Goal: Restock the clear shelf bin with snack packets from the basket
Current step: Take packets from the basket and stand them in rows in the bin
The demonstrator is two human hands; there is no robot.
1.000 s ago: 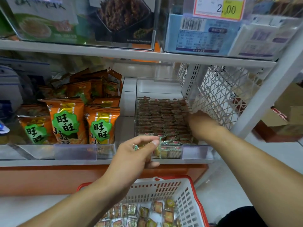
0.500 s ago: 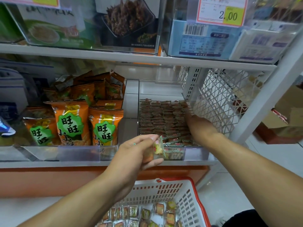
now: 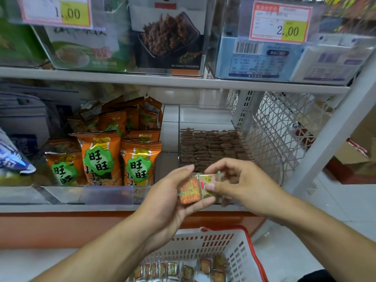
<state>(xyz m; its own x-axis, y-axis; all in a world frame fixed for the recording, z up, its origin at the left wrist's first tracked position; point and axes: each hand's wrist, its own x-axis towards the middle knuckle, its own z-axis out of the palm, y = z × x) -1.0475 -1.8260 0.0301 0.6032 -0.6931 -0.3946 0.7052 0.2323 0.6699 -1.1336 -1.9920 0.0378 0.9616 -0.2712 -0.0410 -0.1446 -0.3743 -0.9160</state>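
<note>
left hand (image 3: 162, 200) holds small shiny orange snack packet (image 3: 191, 190) | right hand (image 3: 242, 184) fingers pinch its right end | clear plastic shelf bin (image 3: 211, 123) just behind fingers, right hand nearer

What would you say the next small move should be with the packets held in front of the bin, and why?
Probably the right hand should take a packet from the small stack of snack packets that the left hand holds and set it into the clear shelf bin. Both hands grip the stack just in front of the bin, whose rows fill the back, and more packets wait in the basket.
</note>
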